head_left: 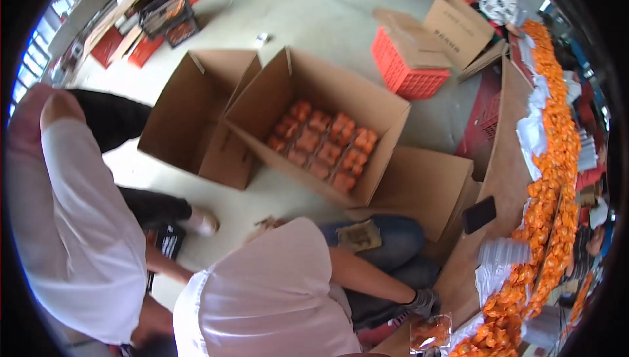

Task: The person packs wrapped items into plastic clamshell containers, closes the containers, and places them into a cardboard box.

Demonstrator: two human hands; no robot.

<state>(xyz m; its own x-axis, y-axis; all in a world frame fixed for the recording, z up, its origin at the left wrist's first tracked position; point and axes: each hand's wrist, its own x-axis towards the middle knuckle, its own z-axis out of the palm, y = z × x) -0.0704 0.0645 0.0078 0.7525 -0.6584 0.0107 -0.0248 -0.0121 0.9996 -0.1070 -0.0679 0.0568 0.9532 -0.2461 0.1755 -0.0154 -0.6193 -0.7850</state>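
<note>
My left hand (424,302), in a grey glove, reaches out from a white sleeve at the lower right. Its fingers are curled on the upper edge of a clear plastic pack (430,334) with orange pieces inside. My right hand does not show. Beside the pack, a long heap of orange-wrapped pieces (552,127) runs along the table (462,278). Stacked clear trays (504,252) stand near the heap, and a black phone (479,215) lies on the table's edge.
An open carton (386,118) holds several orange packs (327,150); another open carton (190,114) stands beside it. A person in white (85,219) bends over at left. Red crates (409,72) stand on the floor. Other people are across the table and at the back.
</note>
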